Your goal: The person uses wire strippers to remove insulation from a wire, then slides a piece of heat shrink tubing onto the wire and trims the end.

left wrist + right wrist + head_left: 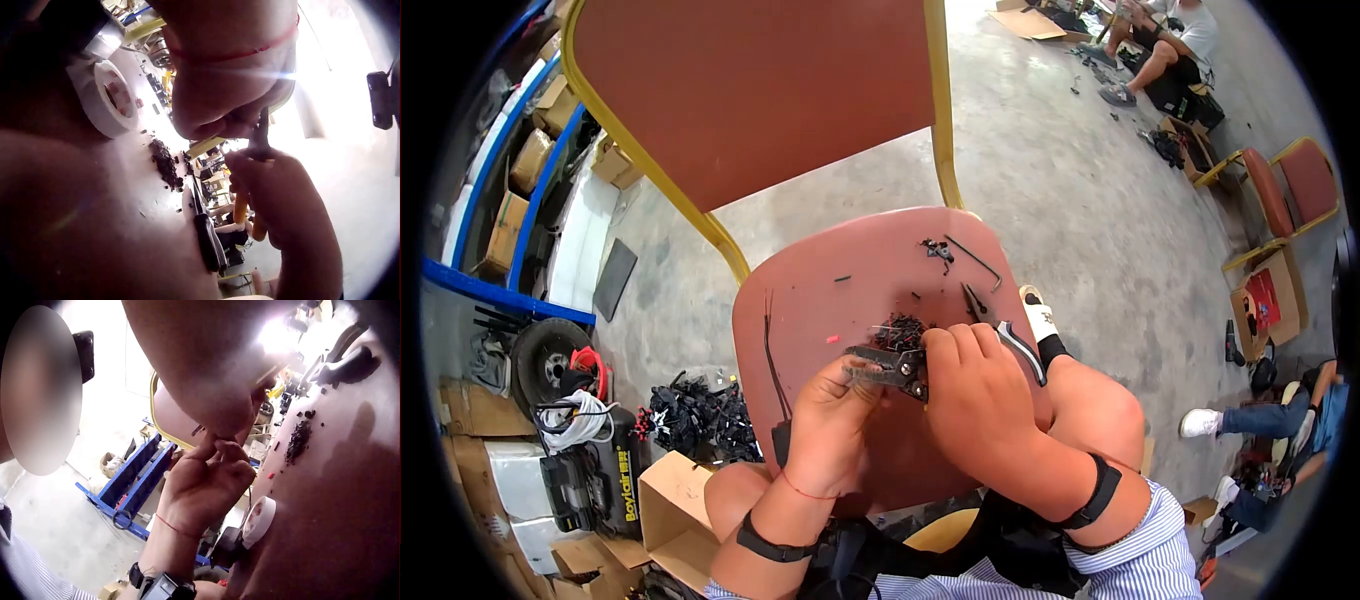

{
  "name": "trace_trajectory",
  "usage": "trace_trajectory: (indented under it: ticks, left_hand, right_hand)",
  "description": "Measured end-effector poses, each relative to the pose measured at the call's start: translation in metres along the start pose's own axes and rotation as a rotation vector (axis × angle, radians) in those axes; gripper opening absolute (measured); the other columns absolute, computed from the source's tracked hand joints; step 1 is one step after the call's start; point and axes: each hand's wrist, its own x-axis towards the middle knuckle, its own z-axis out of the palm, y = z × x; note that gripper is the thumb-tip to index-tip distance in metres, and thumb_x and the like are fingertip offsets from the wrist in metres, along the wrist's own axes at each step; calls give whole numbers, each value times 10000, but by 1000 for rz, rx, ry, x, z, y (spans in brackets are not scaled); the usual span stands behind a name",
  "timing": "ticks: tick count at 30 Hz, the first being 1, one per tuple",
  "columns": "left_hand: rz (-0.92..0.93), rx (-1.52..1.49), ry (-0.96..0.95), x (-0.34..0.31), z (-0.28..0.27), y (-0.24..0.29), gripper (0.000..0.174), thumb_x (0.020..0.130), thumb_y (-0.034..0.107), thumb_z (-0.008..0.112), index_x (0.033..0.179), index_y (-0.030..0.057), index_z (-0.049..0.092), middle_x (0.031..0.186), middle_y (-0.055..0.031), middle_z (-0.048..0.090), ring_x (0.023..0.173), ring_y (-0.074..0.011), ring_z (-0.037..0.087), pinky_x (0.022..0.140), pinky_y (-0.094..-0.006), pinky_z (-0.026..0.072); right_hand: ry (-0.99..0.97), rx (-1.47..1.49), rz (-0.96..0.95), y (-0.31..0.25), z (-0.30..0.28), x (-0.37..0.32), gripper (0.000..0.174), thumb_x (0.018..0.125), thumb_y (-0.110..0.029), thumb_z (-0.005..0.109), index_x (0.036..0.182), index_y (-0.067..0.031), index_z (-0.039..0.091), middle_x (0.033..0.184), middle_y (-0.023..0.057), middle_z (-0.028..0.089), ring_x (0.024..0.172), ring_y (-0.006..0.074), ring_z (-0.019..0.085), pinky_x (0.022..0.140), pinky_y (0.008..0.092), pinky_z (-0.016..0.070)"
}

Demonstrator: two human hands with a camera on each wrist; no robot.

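Over the seat of a red chair (870, 240), both hands meet at a pair of wire strippers (890, 370) with a dark metal head and yellow handles. My right hand (980, 395) wraps round the handles (241, 207). At the head, my left hand (828, 415) has thumb and curled fingers on the jaws; anything small between its fingertips is hidden. Behind the tool lies a pile of short dark pieces (299, 440). Needle-nose pliers (1018, 345) rest beside the right hand. Left of the left hand lies a dark cable (770, 350) with split ends.
On the seat are an L-shaped hex key (977, 262), small black parts (938, 250), a red scrap (833, 339) and a white tape roll (107, 103). A heap of black parts (695, 415) and a cardboard box (675, 500) stand on the floor at left. Other people sit at right.
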Motion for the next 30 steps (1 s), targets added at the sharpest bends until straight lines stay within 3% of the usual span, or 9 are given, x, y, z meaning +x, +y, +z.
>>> trace_trajectory:
  ticks: [3, 6, 12, 15, 21, 30]
  left_hand:
    - [-4, 54, 11, 1, 3, 0, 134, 1044, 135, 661, 1118, 40, 718, 1035, 5, 718, 882, -63, 603, 819, -229, 492]
    - [1, 140, 55, 2, 10, 0, 143, 1027, 93, 671, 1149, 39, 723, 994, 10, 706, 826, -70, 591, 769, -223, 481]
    - [55, 250, 56, 1, 10, -2, 139, 1018, 94, 691, 1129, 26, 739, 987, 18, 719, 866, -53, 596, 788, -216, 470]
    - [71, 286, 96, 2, 17, 0, 129, 1036, 78, 659, 1123, 15, 729, 938, 31, 708, 790, -27, 561, 727, -191, 453]
    - [11, 381, 134, 6, 9, -2, 96, 1045, 71, 640, 1064, 15, 717, 768, 67, 610, 589, 2, 434, 508, -189, 308]
    - [39, 441, 92, 11, 5, -5, 123, 1055, 94, 631, 1092, 7, 709, 757, 62, 586, 587, -3, 416, 512, -193, 312]
  right_hand:
    - [-22, -14, 10, 5, 4, -2, 99, 826, -95, 611, 894, -44, 561, 844, 122, 590, 813, 298, 594, 689, 407, 504]
    - [-26, -36, 14, 12, 8, -4, 100, 817, -99, 614, 881, -45, 560, 824, 126, 595, 793, 301, 601, 667, 403, 510]
    - [-73, -78, 5, 13, 4, -6, 99, 825, -116, 613, 878, -45, 568, 811, 132, 619, 784, 300, 619, 665, 392, 521]
    - [-82, -81, 7, 14, 8, -9, 101, 829, -120, 613, 876, -43, 567, 815, 135, 630, 779, 294, 623, 663, 394, 524]
    - [-137, -99, -20, 14, 12, -10, 110, 830, -125, 617, 881, -38, 574, 820, 140, 651, 780, 289, 641, 652, 387, 541]
    - [-226, -12, 49, 15, 12, -11, 161, 798, -95, 659, 912, -15, 577, 830, 155, 663, 798, 319, 673, 666, 406, 572]
